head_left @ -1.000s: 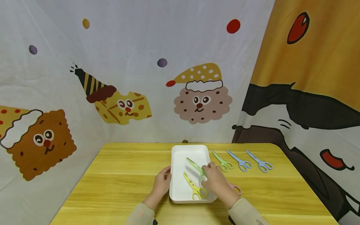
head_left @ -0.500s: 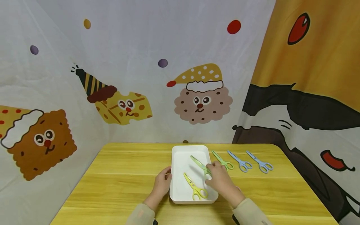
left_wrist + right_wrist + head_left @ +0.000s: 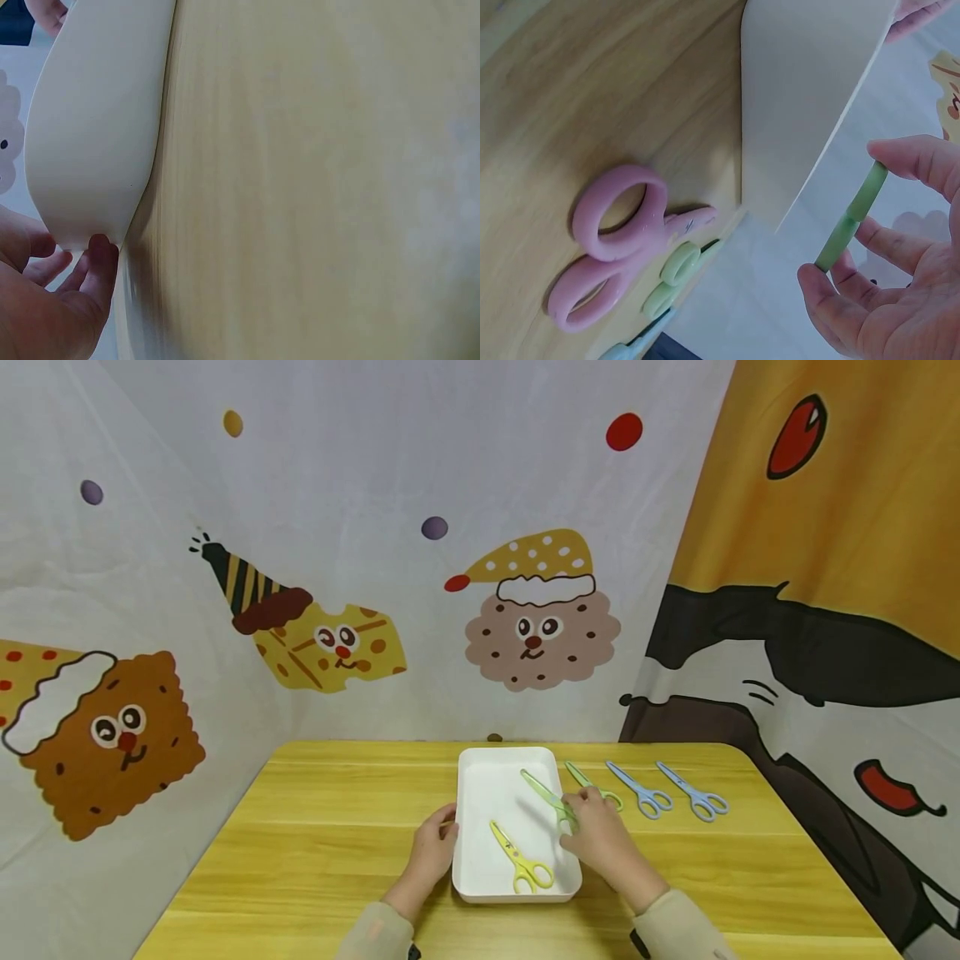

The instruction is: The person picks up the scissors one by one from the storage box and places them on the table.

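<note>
My right hand (image 3: pixel 602 839) pinches the handles of green scissors (image 3: pixel 545 791) between thumb and fingertips, above the right side of the white tray (image 3: pixel 487 777). Their blades point away and to the left. In the right wrist view, the green handle loops (image 3: pixel 853 214) show edge-on, off the table. Yellow scissors (image 3: pixel 522 862) lie inside the tray near its front. My left hand (image 3: pixel 433 845) holds the tray's left side; in the left wrist view its fingertips (image 3: pixel 100 251) rest against the outer wall.
Another pair of green scissors (image 3: pixel 611 797) and two blue pairs (image 3: pixel 647 800) lie in a row right of the tray. Pink scissors (image 3: pixel 622 240) lie on the wooden table (image 3: pixel 337 802), hidden under my right arm in the head view. A printed cloth hangs behind.
My right hand has moved right with the green scissors, from over the tray's middle to its right edge. My left hand, the tray and the yellow scissors have stayed put.
</note>
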Demonstrator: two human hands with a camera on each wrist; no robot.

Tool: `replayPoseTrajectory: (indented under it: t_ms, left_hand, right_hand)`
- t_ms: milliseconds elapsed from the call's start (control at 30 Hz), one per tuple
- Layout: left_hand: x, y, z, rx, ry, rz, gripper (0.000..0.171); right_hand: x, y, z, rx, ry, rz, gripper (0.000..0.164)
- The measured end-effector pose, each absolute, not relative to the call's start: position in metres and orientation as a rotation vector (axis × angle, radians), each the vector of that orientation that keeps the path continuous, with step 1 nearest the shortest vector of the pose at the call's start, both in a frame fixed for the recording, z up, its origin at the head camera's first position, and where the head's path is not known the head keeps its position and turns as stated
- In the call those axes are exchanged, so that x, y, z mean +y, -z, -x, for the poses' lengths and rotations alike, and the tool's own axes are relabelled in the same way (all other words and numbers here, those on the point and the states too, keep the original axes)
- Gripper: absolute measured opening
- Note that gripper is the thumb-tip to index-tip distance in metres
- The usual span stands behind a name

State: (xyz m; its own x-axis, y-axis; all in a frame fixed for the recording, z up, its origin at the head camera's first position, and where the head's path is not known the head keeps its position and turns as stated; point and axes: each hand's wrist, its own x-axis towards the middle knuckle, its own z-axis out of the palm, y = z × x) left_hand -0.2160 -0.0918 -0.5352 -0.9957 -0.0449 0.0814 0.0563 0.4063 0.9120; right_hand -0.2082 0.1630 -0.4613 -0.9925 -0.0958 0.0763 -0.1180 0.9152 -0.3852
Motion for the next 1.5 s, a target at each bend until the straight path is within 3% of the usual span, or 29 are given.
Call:
replayPoseTrajectory:
  t_ms: [1133, 1500]
  left_hand:
    - [-0.091, 0.535, 0.216, -2.558, 1.657, 0.011, 0.037]
    - [-0.091, 0.536, 0.216, -2.559, 1.659, -0.016, 0.036]
  right_hand:
    - [0.208, 0.468, 0.208, -2.964, -0.508, -0.122, 0.054]
    - [0.225, 0.466, 0.205, -3.003, -0.546, -0.1, 0.065]
